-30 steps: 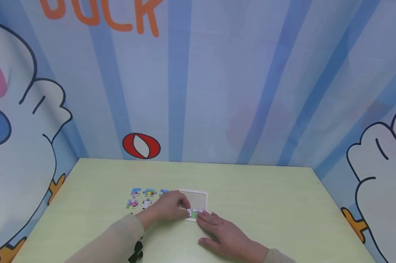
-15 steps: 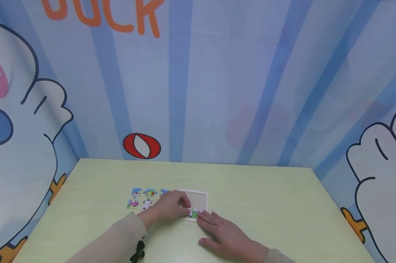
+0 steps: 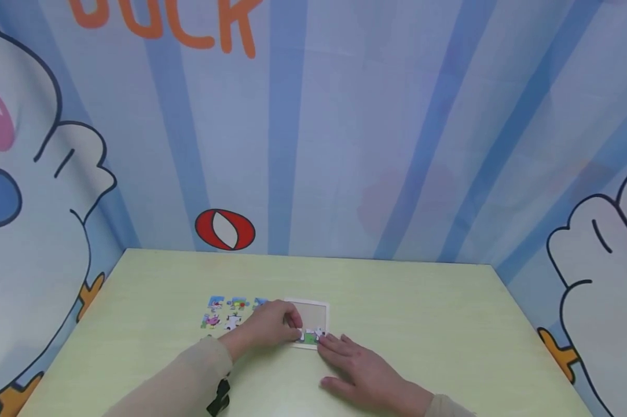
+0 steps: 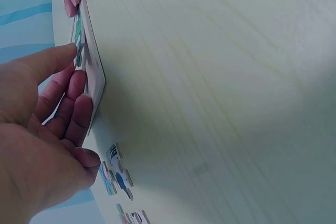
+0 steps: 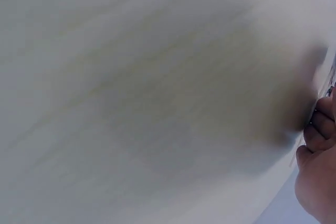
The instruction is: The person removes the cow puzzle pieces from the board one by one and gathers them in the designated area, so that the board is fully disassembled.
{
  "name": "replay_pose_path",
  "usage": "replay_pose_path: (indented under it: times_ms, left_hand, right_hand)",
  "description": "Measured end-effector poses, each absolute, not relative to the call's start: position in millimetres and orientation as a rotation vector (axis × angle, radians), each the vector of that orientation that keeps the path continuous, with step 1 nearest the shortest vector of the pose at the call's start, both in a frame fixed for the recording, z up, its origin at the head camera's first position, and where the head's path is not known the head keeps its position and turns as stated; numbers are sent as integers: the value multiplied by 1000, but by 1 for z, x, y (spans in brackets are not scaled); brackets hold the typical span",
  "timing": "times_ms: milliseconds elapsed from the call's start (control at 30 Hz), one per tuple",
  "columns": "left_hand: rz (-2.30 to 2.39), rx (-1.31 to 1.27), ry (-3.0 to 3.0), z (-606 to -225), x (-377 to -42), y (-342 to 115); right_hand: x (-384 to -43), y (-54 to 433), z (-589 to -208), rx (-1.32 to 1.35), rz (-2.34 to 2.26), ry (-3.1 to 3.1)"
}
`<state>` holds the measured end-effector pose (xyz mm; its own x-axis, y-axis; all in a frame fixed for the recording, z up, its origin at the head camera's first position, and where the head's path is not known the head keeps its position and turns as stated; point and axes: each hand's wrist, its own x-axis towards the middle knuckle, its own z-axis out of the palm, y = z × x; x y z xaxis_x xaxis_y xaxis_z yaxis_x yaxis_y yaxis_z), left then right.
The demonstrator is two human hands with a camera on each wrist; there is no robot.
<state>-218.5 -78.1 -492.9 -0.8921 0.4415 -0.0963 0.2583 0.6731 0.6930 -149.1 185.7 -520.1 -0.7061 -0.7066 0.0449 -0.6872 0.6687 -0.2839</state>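
Observation:
A white-rimmed puzzle tray [image 3: 307, 302] lies on the table, with jigsaw pieces [image 3: 310, 336] along its near side and bare backing beyond them. At the tray's near left corner, my left hand [image 3: 269, 324] pinches a jigsaw piece [image 4: 80, 56] between thumb and fingers; the head view mostly hides that piece behind the hand. My right hand [image 3: 362, 369] lies with straight fingers at the tray's near right corner, fingertips right at the rim. Only its curled side [image 5: 320, 140] shows in the right wrist view.
Several loose puzzle pieces [image 3: 212, 320] lie in rows left of the tray, some partly behind the left forearm. The pale table [image 3: 428, 313] runs back to a striped blue cloth backdrop [image 3: 334, 145]. A dark ribbon [image 3: 219, 398] hangs by the left sleeve.
My right hand has slid slightly to the right, uncovering more of the piece at the tray's near right corner. The left hand stays at the near left corner.

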Motion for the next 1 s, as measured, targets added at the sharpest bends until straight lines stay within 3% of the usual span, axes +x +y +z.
replay_pose_path:
  times_ms: [633,1000]
  left_hand:
    - [1113,593,2563,-485,-218,-83]
    - [1118,463,2582,-468,-215,-111]
  right_hand:
    - [-150,186,-523,-1180,-468,2799]
    - [-149,185,-520,-1163,-443,2800]
